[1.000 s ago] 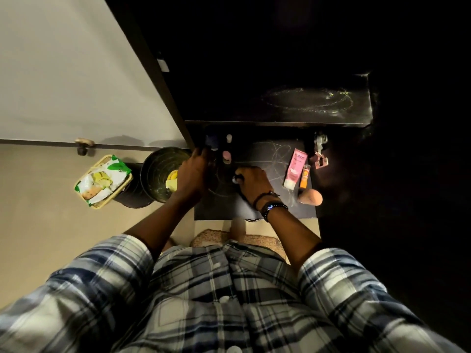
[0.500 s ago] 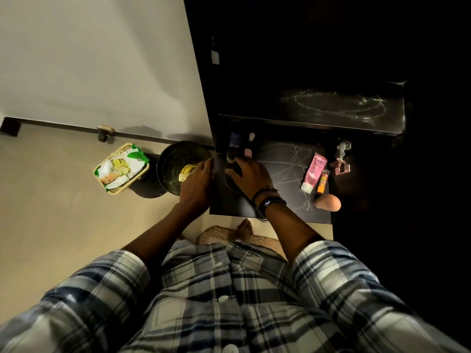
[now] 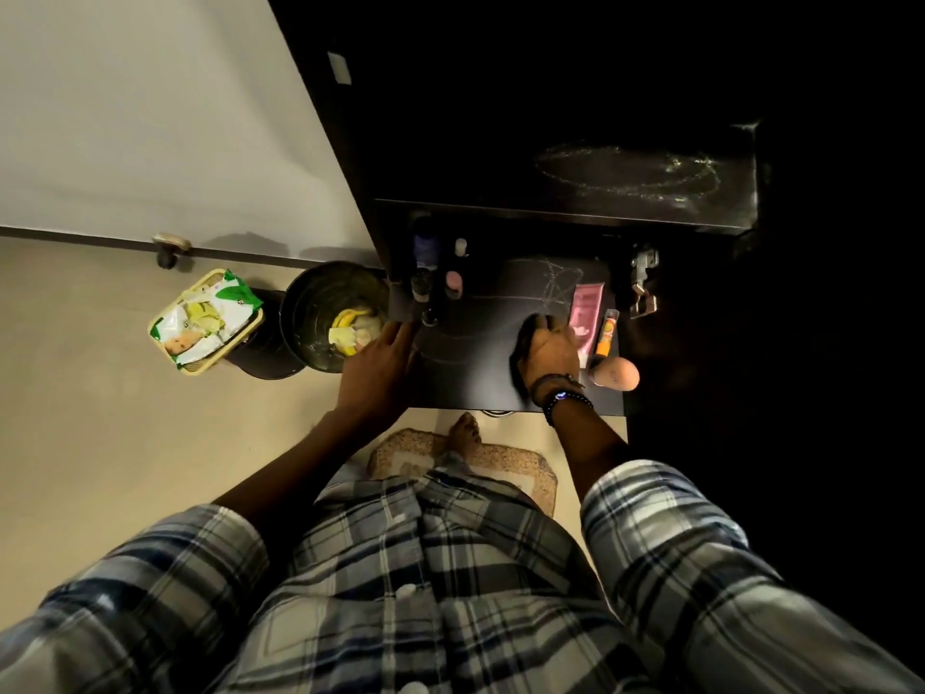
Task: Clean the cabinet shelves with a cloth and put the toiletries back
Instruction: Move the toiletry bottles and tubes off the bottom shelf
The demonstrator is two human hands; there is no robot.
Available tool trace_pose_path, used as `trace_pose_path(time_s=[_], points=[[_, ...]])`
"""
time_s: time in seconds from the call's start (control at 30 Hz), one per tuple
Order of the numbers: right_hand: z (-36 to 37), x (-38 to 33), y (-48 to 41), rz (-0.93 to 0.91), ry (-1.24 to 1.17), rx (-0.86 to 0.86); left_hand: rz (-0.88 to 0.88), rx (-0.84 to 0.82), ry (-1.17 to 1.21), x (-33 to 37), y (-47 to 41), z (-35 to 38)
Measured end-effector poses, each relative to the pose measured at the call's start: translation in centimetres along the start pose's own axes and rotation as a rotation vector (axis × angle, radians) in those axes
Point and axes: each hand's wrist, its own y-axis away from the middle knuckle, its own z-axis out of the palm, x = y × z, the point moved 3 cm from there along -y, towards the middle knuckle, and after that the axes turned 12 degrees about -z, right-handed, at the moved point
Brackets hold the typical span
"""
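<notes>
The lower cabinet shelf (image 3: pixel 480 353) is dark, with chalky smear marks. My right hand (image 3: pixel 550 355) presses a dark cloth (image 3: pixel 521 358) onto its right half, just left of a pink tube (image 3: pixel 585 313). An orange tube (image 3: pixel 606 334) and a peach egg-shaped sponge (image 3: pixel 619 374) lie right of that. Several small bottles (image 3: pixel 453 283) stand at the shelf's back left. My left hand (image 3: pixel 380 363) rests on the shelf's left front edge, fingers spread, holding nothing. The upper shelf (image 3: pixel 625 175) is bare and streaked with dust.
A dark bin (image 3: pixel 320 298) with banana peel stands on the floor left of the cabinet. Beside it is a yellow basket (image 3: pixel 197 365) holding a green-and-white packet. A metal hinge (image 3: pixel 643 280) sits at the shelf's right. A mat (image 3: pixel 505 460) and a bare foot lie below.
My right hand has slid with the cloth from the bottles at the left across to the right side by the pink tube. My left hand stays at the left edge.
</notes>
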Motion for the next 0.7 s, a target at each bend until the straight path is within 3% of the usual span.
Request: trace_pose_path(time_s=[0.1, 0.2, 0.4, 0.53, 0.7], points=[[-0.7, 0.1, 0.1, 0.071, 0.035, 0.108, 0.009, 0.0, -0.003, 0.1, 0.3, 0.1], [-0.8, 1.1, -0.1, 0.228, -0.017, 0.031, 0.02, 0.003, -0.013, 0.3, 0.4, 0.4], [-0.1, 0.7, 0.0, 0.109, -0.11, 0.096, -0.006, -0.036, -0.023, 0.4, 0.8, 1.2], [0.6, 0.5, 0.7, 0.267, -0.06, 0.062, -0.037, -0.057, -0.033, 0.1, 1.0, 1.2], [2.5, -1.3, 1.4, 0.018, -0.056, 0.025, -0.082, -0.143, -0.025, -0.9, 1.4, 2.4]])
